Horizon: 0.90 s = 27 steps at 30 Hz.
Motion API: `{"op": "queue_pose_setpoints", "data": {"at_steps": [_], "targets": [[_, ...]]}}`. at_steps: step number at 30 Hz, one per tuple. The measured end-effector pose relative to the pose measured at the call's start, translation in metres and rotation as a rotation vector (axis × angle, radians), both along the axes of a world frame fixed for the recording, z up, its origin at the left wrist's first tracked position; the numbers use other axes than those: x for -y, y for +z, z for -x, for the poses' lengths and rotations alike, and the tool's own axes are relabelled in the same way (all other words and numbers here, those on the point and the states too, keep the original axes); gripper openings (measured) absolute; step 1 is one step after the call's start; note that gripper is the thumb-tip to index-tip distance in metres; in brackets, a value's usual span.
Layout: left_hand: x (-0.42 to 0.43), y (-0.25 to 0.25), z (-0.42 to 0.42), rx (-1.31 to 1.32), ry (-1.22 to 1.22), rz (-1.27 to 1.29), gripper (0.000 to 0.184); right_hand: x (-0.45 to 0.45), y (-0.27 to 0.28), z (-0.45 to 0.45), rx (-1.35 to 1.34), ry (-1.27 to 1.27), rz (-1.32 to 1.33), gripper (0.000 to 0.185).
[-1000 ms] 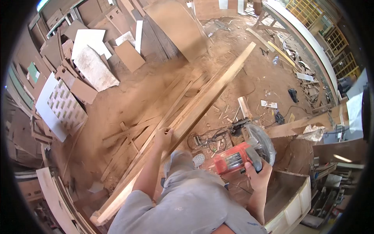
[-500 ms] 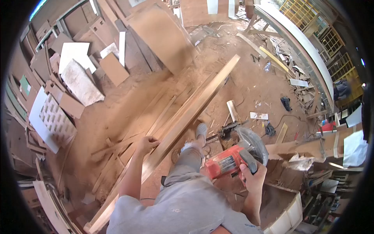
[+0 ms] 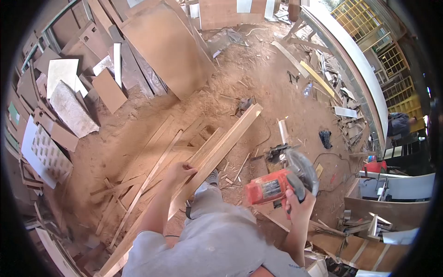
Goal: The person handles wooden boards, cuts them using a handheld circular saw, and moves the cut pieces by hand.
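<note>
A long, pale wooden beam [image 3: 230,136] runs diagonally from the lower left to the middle of the view. My left hand [image 3: 179,173] is closed at the beam's left edge, fingertips against the wood. Out to the right, my right hand [image 3: 300,203] is wrapped round the handle of a red circular saw [image 3: 267,187]. The saw is off the beam, its clear-grey guard and blade side turned to the right and its metal base at the far end. Part of the blade is hidden by the guard.
Thin wood strips [image 3: 150,177] lie on the sawdust-covered ground left of the beam. Boards and panels [image 3: 161,51] lean at the upper left. Offcuts pile up beside a long white-topped bench [image 3: 355,55], where another person [image 3: 399,124] is partly visible. A dark cable [image 3: 339,157] trails on the ground.
The view has shifted with my body, and the beam's far end appears lower and nearer. Both hands keep their hold; the saw sits at nearly the same place before me.
</note>
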<state>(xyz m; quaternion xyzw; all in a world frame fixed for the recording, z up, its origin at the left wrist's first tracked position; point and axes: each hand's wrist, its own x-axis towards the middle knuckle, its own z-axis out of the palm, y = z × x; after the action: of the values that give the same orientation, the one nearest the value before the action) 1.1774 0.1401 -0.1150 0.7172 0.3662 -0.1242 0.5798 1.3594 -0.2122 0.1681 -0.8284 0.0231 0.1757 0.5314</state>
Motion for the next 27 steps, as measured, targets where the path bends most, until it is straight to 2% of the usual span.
{"op": "queue_pose_setpoints", "data": {"at_steps": [2, 3, 6, 9, 12, 14, 17, 20, 23, 27], "targets": [[0.003, 0.003, -0.033, 0.033, 0.048, 0.089, 0.032, -0.01, 0.011, -0.027, 0.012, -0.034, -0.06, 0.011], [0.002, 0.006, -0.049, 0.048, 0.08, 0.134, 0.032, -0.017, 0.019, -0.044, 0.034, -0.005, -0.006, 0.01], [-0.001, 0.016, -0.095, -0.019, -0.063, -0.025, 0.025, -0.028, 0.026, -0.085, 0.1, 0.032, -0.015, 0.011], [-0.005, 0.055, -0.136, 0.022, -0.017, 0.008, 0.027, -0.037, 0.026, -0.12, 0.135, 0.062, 0.005, 0.016], [-0.004, 0.037, -0.169, 0.049, -0.009, -0.022, 0.028, -0.049, 0.013, -0.157, 0.141, 0.106, 0.006, 0.021], [0.0, -0.002, -0.188, 0.119, 0.041, 0.047, 0.029, -0.06, 0.006, -0.189, 0.132, 0.15, -0.001, 0.022], [-0.001, 0.014, -0.231, 0.16, 0.073, 0.043, 0.024, -0.072, -0.009, -0.25, 0.08, 0.261, -0.044, 0.024], [0.002, 0.008, -0.271, 0.144, 0.149, 0.079, 0.025, -0.094, -0.024, -0.317, -0.023, 0.35, -0.044, 0.027], [-0.012, 0.019, -0.305, 0.124, 0.114, -0.002, 0.024, -0.118, -0.059, -0.393, -0.062, 0.482, -0.127, 0.026], [-0.004, 0.02, -0.344, 0.082, 0.156, -0.04, 0.022, -0.15, -0.075, -0.48, -0.109, 0.573, -0.064, 0.023]]}}
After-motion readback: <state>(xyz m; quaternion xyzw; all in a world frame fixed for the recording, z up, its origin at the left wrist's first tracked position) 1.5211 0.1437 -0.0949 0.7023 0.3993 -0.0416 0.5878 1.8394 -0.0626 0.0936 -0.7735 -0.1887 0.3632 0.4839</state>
